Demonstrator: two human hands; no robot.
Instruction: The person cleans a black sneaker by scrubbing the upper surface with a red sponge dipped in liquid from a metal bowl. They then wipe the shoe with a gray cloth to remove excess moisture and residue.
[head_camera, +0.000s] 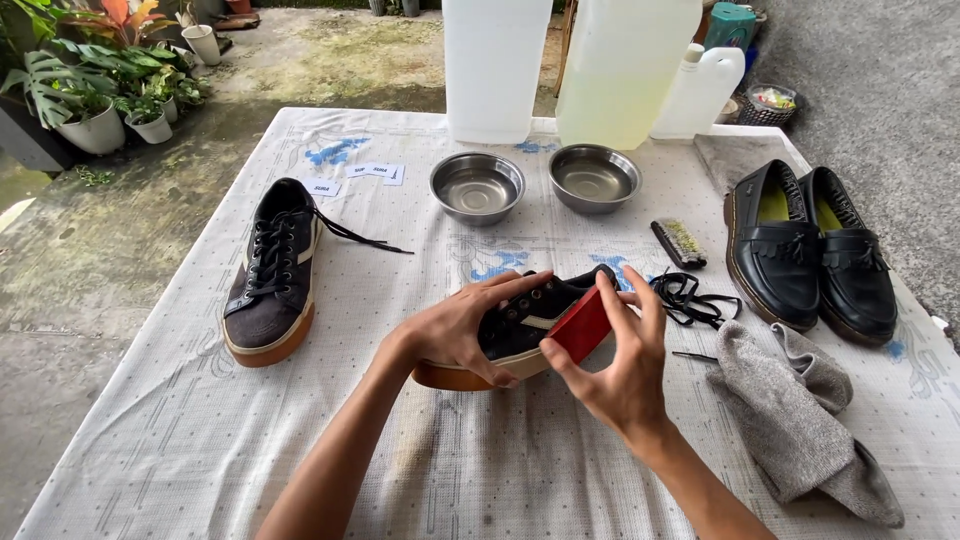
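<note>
A dark sneaker (520, 320) with a tan sole lies on its side near the middle of the table. My left hand (462, 328) grips it over the top, near the eyelets. My right hand (622, 368) holds a red rectangular block (582, 325) pressed against the sneaker's side. The sneaker has no lace in it. Its mate, a dark laced sneaker (272, 275), stands upright to the left, apart from both hands.
A loose black lace (690, 298) and a small brush (679, 243) lie right of the sneaker. A grey cloth (800, 415) and two black loafers (812, 250) sit at the right. Two steel bowls (477, 186) and large plastic jugs (497, 65) stand at the back. The table carries a patterned white cloth (200, 440).
</note>
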